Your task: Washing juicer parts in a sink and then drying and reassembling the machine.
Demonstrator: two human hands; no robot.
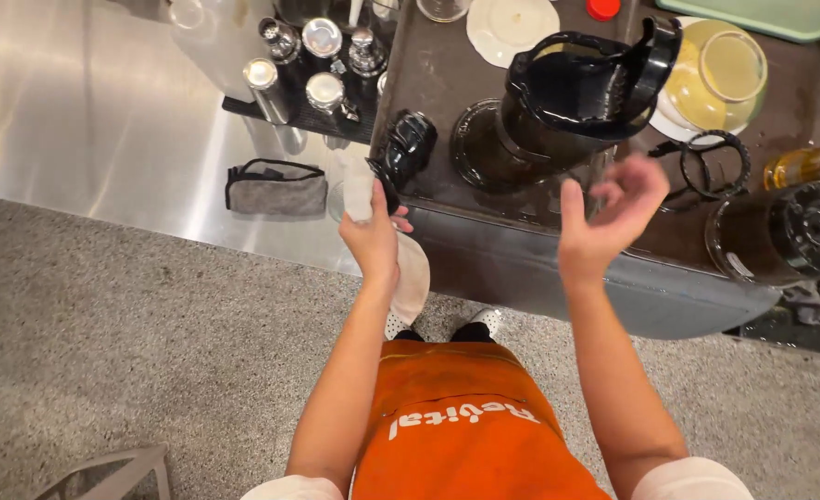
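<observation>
My left hand (373, 236) grips a white cloth (408, 278) that hangs down below it, and the cloth is wrapped around a black juicer part (404, 150) at the counter's edge. My right hand (611, 213) hovers open, fingers curled, just in front of the black juicer bowl (576, 97) and holds nothing. The bowl stands on a dark tray (447, 69), with its lid raised.
Several metal shakers (312, 60) stand on a black mat at the back. A grey folded cloth (275, 190) lies on the steel counter (76, 102). A white plate (512, 23), a glass jar (720, 69), a black ring (711, 162), and an amber bottle (813, 165) sit to the right.
</observation>
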